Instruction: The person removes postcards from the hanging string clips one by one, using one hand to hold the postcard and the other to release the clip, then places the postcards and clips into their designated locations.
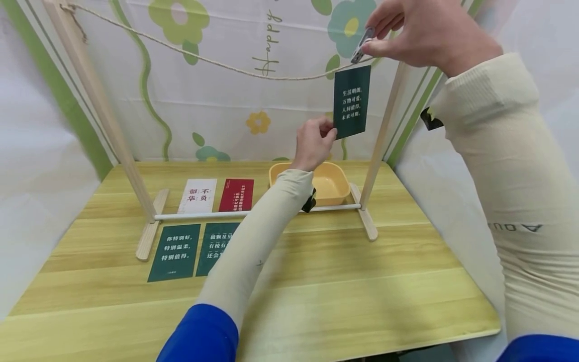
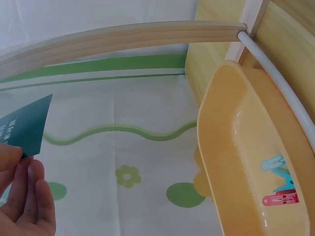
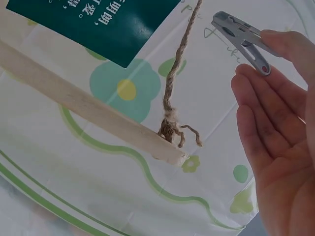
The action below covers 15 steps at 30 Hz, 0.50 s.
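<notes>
My left hand (image 1: 314,143) pinches a dark green card (image 1: 352,103) with white writing by its lower left edge. The card's top edge lies close under the sagging rope (image 1: 217,64), near its right end. Above the rope, my right hand (image 1: 420,35) pinches a grey clothespin (image 1: 363,45) between thumb and fingers. In the right wrist view the clothespin (image 3: 242,42) is beside the rope (image 3: 179,59), apart from it, its tip toward the rope. The green card (image 3: 98,29) shows there on the rope's other side.
A wooden frame (image 1: 104,110) with a white crossbar (image 1: 199,216) holds the rope. Behind the bar stand a yellow basin (image 1: 332,183) with several clothespins (image 2: 280,198), a white card (image 1: 198,195) and a red card (image 1: 236,195). Two green cards (image 1: 174,251) lie in front on the table (image 1: 362,301).
</notes>
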Available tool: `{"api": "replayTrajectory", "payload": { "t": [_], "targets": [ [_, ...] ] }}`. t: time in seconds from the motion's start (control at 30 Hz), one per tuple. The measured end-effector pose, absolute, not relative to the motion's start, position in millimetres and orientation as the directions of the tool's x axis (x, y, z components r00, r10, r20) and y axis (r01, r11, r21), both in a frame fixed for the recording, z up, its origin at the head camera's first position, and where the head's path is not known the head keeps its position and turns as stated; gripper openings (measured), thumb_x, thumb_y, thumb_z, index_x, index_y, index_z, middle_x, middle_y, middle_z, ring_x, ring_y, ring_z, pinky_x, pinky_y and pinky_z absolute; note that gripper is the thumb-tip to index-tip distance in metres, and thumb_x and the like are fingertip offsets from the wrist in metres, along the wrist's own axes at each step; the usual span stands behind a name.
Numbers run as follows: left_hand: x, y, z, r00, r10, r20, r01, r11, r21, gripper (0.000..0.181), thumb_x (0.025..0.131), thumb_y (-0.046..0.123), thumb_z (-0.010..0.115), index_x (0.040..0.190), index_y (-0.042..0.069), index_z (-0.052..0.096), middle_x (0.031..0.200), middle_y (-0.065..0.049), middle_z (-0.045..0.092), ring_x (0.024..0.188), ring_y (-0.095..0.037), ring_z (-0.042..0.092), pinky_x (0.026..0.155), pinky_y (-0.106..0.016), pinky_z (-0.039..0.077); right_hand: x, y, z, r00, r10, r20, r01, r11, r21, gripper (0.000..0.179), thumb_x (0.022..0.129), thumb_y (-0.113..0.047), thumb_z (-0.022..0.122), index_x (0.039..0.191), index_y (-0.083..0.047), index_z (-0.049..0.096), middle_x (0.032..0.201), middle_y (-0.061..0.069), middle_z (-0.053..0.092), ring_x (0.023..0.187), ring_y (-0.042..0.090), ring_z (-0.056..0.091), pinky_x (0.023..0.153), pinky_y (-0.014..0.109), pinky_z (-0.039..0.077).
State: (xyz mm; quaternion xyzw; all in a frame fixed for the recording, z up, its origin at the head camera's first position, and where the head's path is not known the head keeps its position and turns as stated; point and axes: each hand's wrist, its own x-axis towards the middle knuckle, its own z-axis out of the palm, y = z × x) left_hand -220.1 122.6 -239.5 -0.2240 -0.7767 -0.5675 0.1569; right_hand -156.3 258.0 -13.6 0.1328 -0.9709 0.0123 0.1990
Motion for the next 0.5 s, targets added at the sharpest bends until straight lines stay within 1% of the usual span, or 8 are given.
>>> {"api": "replayTrajectory", "payload": {
  "t": [0.07,0.2,0.4,0.5],
  "targets": [
    [-220,120,-239,-0.854,0.167,0.492,0.520,0.237,0.821,0.016,0.104,0.014,0.068,0.109,0.004,0.078,0.103,-0.010,0.079,0.091,-0.019,0.071,0.084,-0.027,0.056,-155,257,-15,-0.878,-0.255,0.404,-0.274,0.962,0.013,0.047,0.102,-0.038,0.068,0.135,-0.005,0.069,0.137,0.016,0.069,0.093,-0.004,0.045,0.103,0.016,0.047],
    [-219,116,-240,-0.870,0.174,0.461,0.489,0.185,0.853,0.017,0.104,0.016,0.068,0.110,0.004,0.078,0.101,-0.011,0.078,0.090,-0.019,0.070,0.082,-0.026,0.056,-154,255,-19,-0.869,-0.262,0.421,-0.286,0.958,0.006,0.045,0.102,-0.035,0.068,0.137,-0.007,0.069,0.137,0.015,0.069,0.097,0.000,0.047,0.111,0.019,0.048],
    [-216,111,-240,-0.893,0.167,0.417,0.439,0.118,0.891,0.017,0.104,0.015,0.068,0.110,0.004,0.079,0.100,-0.012,0.078,0.087,-0.017,0.068,0.078,-0.023,0.053,-157,256,-26,-0.865,-0.283,0.414,-0.293,0.955,0.040,0.044,0.102,-0.033,0.069,0.135,-0.004,0.069,0.130,0.017,0.069,0.096,0.005,0.047,0.103,0.014,0.047],
    [-215,109,-241,-0.900,0.166,0.404,0.423,0.102,0.900,0.018,0.104,0.015,0.068,0.112,0.004,0.079,0.102,-0.012,0.078,0.088,-0.015,0.067,0.078,-0.022,0.052,-158,256,-30,-0.855,-0.301,0.422,-0.308,0.950,0.054,0.044,0.103,-0.033,0.068,0.134,-0.003,0.069,0.128,0.018,0.070,0.101,0.014,0.054,0.110,0.017,0.048]
  ]
}}
